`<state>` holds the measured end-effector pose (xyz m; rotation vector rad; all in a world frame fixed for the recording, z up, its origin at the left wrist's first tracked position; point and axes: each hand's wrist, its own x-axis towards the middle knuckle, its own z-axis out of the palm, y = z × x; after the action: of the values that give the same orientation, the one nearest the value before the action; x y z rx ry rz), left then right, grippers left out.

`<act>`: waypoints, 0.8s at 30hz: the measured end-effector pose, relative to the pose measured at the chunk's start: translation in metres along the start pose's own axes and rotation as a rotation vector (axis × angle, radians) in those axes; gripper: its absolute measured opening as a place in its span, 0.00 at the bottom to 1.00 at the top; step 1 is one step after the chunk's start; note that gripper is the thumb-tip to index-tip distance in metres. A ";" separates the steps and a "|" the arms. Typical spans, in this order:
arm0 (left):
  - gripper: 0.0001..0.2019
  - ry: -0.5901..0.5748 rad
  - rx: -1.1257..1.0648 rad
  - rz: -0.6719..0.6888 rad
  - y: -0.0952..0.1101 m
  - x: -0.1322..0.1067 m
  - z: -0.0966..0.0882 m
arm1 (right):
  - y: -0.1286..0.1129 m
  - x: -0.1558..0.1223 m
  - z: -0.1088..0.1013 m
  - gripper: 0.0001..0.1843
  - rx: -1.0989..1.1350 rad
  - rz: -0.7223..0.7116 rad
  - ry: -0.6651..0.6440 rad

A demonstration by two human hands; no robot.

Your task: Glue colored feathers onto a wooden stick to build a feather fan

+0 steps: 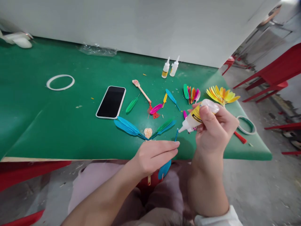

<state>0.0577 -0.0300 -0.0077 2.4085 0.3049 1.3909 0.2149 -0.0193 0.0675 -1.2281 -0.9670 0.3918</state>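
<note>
My right hand [213, 130] is closed around a white glue bottle [188, 123] with a yellow label, tilted down to the left. Its nozzle is at the upright stem of a blue feather [165, 169]. That feather is pinched in my left hand [151, 155], its vane hanging below the fingers over the table's front edge. Just beyond the left hand is a heart-topped stick [148, 133]; its middle is hidden by the hand. Blue feathers [128, 126] fan out on its left, and a green feather [165, 125] with blue lies on its right.
On the green table [58, 125] lie a phone [111, 102], a tasselled stick [142, 91], loose feathers, a feather bundle [192, 94] and yellow feathers [222, 94]. Two glue bottles [169, 67] stand near the wall. White rings [60, 82] lie at both sides. Red chairs [277, 73] stand at right.
</note>
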 end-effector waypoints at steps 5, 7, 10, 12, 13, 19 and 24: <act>0.12 0.027 -0.040 -0.022 0.002 -0.002 0.000 | -0.001 -0.002 0.001 0.12 0.001 -0.048 0.016; 0.12 0.032 -0.044 -0.032 0.002 -0.002 0.000 | -0.001 -0.003 0.002 0.12 -0.004 -0.059 0.018; 0.12 0.052 -0.056 -0.036 0.002 -0.002 0.001 | 0.000 -0.003 0.002 0.11 0.014 -0.072 0.026; 0.12 0.066 -0.065 -0.033 0.002 -0.002 0.002 | 0.001 -0.003 0.003 0.10 0.040 -0.091 0.041; 0.12 0.071 -0.069 -0.032 0.002 -0.001 0.002 | 0.001 -0.003 0.003 0.10 0.052 -0.105 0.051; 0.12 0.086 -0.071 -0.036 0.002 -0.002 0.002 | 0.002 -0.003 0.005 0.09 0.070 -0.156 0.090; 0.12 0.088 -0.071 -0.036 0.002 -0.003 0.003 | 0.005 -0.003 0.005 0.08 0.069 -0.214 0.101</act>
<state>0.0589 -0.0330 -0.0104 2.2783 0.3141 1.4690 0.2100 -0.0166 0.0619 -1.0595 -0.9791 0.1914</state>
